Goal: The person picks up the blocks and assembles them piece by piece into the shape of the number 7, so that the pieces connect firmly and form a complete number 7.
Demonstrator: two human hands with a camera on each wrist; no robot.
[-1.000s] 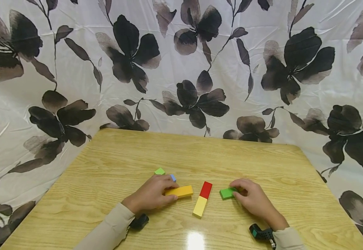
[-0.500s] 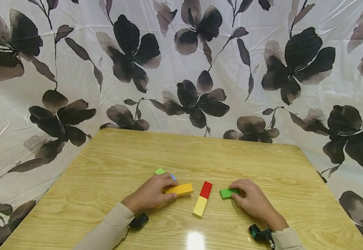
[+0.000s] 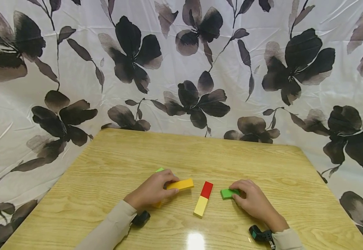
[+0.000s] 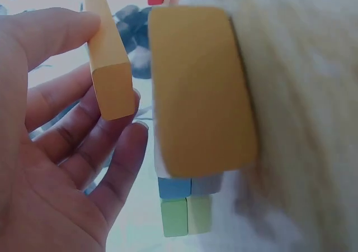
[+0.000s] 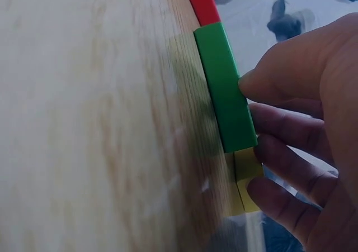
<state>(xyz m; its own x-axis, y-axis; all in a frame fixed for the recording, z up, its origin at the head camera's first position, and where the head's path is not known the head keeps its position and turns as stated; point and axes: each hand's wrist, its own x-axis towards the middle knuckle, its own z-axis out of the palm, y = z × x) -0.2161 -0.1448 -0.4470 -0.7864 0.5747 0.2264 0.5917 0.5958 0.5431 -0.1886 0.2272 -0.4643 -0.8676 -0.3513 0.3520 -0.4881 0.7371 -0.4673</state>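
Orange block (image 3: 183, 184), pinched by left hand (image 3: 152, 188), shifts toward twelve o'clock and seems light, stiff, best held by its sides, while right hand (image 3: 252, 199) pinches green block (image 3: 227, 194).

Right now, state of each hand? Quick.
Left hand: closed, holding an orange block between thumb and fingers.
Right hand: closed, pinching a green block.

I see an orange rectangular block (image 3: 182, 184), a second orange block (image 4: 204, 90), a bright green rectangular block (image 3: 227, 194), a red rectangular block (image 3: 207, 190), a pale yellow rectangular block (image 3: 201, 207), a blue block (image 4: 174, 188) and a light green block (image 4: 174, 218). The wood-grained tabletop (image 3: 247, 159) is honey-yellow with darker streaks, the white cloth (image 3: 169, 67) wears black and grey-brown flowers (image 3: 187, 94), and the sleeves (image 3: 108, 225) are beige.
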